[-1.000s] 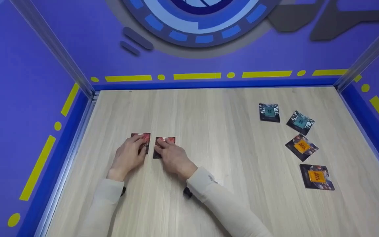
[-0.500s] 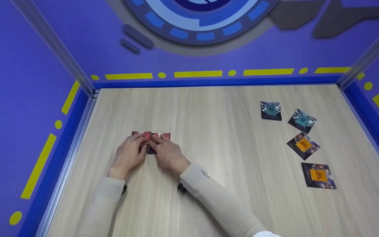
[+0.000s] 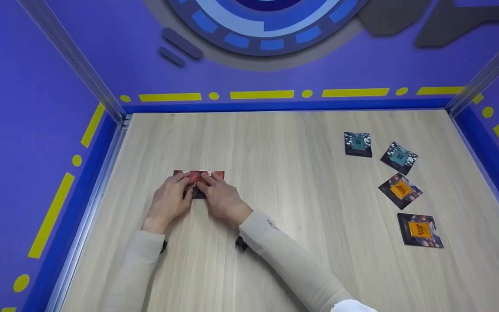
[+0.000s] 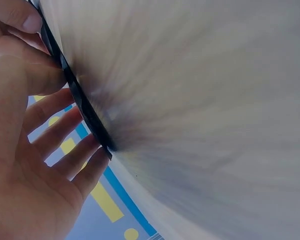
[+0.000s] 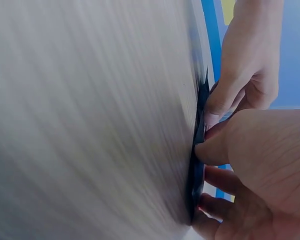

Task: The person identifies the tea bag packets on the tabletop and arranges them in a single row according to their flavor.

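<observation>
Two small flat square packets printed red and black lie side by side, their inner edges meeting or nearly so. My left hand (image 3: 169,203) rests its fingertips on the left packet (image 3: 193,176), the thumb at its lower right part. On the right packet (image 3: 220,174), my right hand (image 3: 223,199) presses with extended fingers. In the left wrist view a dark packet edge (image 4: 87,107) lies flat under the spread fingers. From the right wrist a dark edge (image 5: 196,172) shows beneath thumb and fingertips. The hands cover much of both packets.
On the right side of the wood-grain table (image 3: 284,208) lie two teal-labelled packets, one upper (image 3: 358,144) and one tilted (image 3: 399,157), and two orange-labelled ones, one tilted (image 3: 400,190) and one lower (image 3: 420,230). Blue-purple walls (image 3: 258,78) enclose the back and sides.
My right hand has slid the right packet leftward, closing the gap to the left packet. My left hand stays in place on its packet. Little moves over the last half second.
</observation>
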{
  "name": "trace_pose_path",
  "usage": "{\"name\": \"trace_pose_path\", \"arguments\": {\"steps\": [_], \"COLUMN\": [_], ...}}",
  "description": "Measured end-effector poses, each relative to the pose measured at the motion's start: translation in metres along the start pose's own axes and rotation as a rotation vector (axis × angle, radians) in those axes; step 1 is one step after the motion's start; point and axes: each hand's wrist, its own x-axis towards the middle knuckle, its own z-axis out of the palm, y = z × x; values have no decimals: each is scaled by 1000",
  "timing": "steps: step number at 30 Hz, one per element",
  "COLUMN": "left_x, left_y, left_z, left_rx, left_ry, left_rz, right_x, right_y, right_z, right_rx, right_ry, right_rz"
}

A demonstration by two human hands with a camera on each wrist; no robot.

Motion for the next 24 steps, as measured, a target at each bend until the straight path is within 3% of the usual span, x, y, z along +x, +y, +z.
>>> {"name": "trace_pose_path", "arguments": {"steps": [4,11,18,24], "left_x": [-2,-3,0,2], "left_y": [-2,-1,1,2], "left_z": [1,2,-1,-3], "left_rx": [-4,-17,-13,-1], "left_ry": [2,-13,-53,-76], "left_rz": [9,6,-51,-73], "right_x": [-1,-10,-15,-21], "right_y": [3,23,75,130], "right_z": [2,-2,-15,-18], "right_rx": [83,238,267,218], "right_ry": [45,195,270,321], "right_rz": [-24,-117,-93,-45]}}
